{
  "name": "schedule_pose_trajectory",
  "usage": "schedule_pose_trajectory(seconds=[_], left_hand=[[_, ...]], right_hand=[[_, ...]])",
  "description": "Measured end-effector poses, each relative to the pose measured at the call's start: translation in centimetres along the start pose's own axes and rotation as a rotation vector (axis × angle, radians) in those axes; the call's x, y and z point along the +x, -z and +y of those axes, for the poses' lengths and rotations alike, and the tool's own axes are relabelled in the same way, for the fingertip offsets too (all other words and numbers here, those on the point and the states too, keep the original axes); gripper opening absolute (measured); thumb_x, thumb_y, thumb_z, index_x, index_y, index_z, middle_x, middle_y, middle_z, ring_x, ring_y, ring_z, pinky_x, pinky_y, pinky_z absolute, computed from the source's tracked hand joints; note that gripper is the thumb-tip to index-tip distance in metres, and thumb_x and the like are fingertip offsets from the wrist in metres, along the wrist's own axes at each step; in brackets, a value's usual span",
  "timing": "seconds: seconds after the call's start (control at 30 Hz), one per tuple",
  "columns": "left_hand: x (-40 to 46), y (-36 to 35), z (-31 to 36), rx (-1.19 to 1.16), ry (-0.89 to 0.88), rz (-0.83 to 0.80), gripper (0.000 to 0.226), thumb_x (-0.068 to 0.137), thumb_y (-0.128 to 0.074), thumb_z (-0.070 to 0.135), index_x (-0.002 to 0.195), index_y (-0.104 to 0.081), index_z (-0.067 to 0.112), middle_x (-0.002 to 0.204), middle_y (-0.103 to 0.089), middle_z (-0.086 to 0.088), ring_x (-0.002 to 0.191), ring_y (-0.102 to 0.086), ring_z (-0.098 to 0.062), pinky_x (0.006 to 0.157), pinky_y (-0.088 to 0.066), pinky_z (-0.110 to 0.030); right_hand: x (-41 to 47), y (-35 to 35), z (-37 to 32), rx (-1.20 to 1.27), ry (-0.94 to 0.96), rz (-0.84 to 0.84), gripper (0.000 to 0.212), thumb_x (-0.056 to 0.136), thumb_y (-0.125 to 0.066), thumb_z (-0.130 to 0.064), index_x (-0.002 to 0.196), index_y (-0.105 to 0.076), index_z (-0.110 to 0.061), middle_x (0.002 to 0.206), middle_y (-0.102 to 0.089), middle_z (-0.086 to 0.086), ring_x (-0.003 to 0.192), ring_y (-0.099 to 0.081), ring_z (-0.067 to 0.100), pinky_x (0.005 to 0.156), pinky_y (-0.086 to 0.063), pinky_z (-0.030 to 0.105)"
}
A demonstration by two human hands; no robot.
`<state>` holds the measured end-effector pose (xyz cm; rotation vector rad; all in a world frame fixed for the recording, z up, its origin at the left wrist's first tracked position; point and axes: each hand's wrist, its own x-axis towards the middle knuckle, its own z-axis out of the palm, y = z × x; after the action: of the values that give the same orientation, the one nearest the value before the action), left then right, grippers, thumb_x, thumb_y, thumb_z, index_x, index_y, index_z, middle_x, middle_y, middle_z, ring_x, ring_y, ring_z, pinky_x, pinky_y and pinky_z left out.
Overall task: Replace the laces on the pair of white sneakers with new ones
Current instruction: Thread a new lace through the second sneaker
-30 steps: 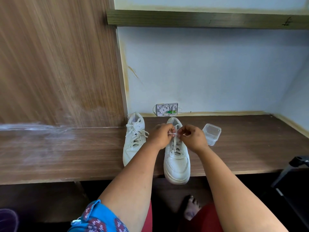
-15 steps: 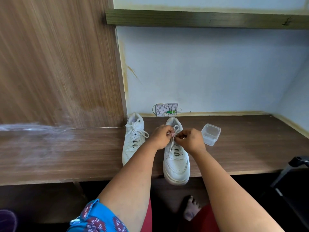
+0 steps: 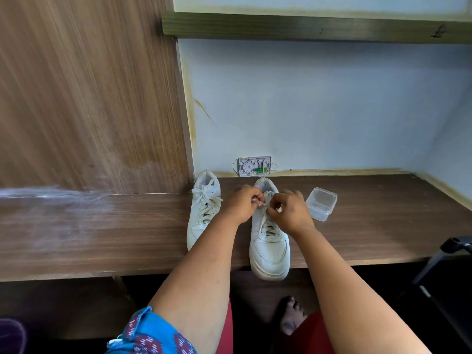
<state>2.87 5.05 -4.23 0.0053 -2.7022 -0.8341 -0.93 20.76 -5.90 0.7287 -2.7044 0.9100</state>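
Your 2 hands work the lace on the right sneaker.
Your left hand (image 3: 242, 204) and right hand (image 3: 290, 213) each pinch the white lace (image 3: 265, 200) over the right sneaker (image 3: 269, 247) on the wooden shelf (image 3: 102, 231); the left sneaker (image 3: 204, 213) sits just beside it.

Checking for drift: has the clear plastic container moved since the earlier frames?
No. The clear container sits on the desk at the same offset from the wall box and right sneaker.

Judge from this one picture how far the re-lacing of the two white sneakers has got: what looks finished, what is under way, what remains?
Looks done: the left sneaker is laced up with loose ends. Under way: the left hand and right hand pinch the lace at the top of the right sneaker, whose lower eyelets are laced. Left: finishing that top. Whether either lace is new cannot be told.
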Motion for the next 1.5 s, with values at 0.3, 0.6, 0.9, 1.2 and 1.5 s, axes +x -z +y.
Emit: schedule_pose_trajectory(seconds=[0.3, 0.6, 0.9, 1.2, 1.5], left_hand=[[0.1, -0.6, -0.8, 0.136, -0.001, -0.033, 0.008, 0.09, -0.061, 0.023, 0.097, -0.065, 0.022, 0.106, -0.058, 0.003, 0.114, -0.048, -0.019, 0.09, -0.047, -0.038], [0.2, -1.1, -0.2, 0.05, 0.025, -0.062, 0.008, 0.093, -0.057, 0.018, 0.098, -0.063, 0.016, 0.105, -0.054, -0.008, 0.097, -0.056, -0.025, 0.085, -0.048, -0.035], [-0.3, -0.6, -0.2, -0.022, 0.084, -0.029, 0.011, 0.089, -0.064, 0.021, 0.099, -0.063, 0.016, 0.112, -0.053, -0.004, 0.103, -0.057, -0.022, 0.081, -0.041, -0.025], [-1.7, 3.0, -5.0, 0.072, 0.98, -0.019, 0.145, 0.047, -0.089, 0.054, 0.148, 0.011, 0.025, 0.157, 0.009, -0.013, 0.144, -0.006, -0.042, 0.111, -0.025, -0.06], [-2.7, 3.0, -5.7, -0.128, 0.748, -0.302, 0.112, 0.063, -0.089, 0.035, 0.149, -0.023, 0.007, 0.152, -0.03, -0.006, 0.137, -0.035, -0.027, 0.104, -0.038, -0.034]], right_hand=[[0.0, 0.1, 0.6, -0.039, -0.01, -0.08, 0.011, 0.078, -0.061, -0.034, 0.072, -0.057, -0.025, 0.081, -0.057, -0.006, 0.09, -0.047, 0.022, 0.078, -0.047, 0.043], [0.3, -0.2, 0.3, -0.006, 0.029, -0.167, 0.015, 0.092, -0.056, -0.014, 0.079, -0.05, -0.011, 0.083, -0.046, 0.006, 0.076, -0.044, 0.022, 0.066, -0.03, 0.027], [-0.1, 0.2, 0.5, 0.036, -0.066, -0.137, 0.02, 0.093, -0.059, -0.026, 0.099, -0.057, -0.007, 0.096, -0.047, 0.004, 0.089, -0.052, 0.025, 0.073, -0.035, 0.026], [-2.3, -1.5, -1.9, 0.112, -0.469, -0.48, 0.146, 0.055, -0.088, -0.053, 0.149, 0.021, -0.025, 0.152, -0.013, 0.017, 0.141, -0.026, 0.035, 0.11, -0.033, 0.046], [0.3, -4.3, -4.0, 0.204, -0.392, -0.367, 0.118, 0.066, -0.081, -0.043, 0.152, -0.001, -0.034, 0.144, -0.029, 0.016, 0.132, -0.038, 0.037, 0.106, -0.039, 0.043]])
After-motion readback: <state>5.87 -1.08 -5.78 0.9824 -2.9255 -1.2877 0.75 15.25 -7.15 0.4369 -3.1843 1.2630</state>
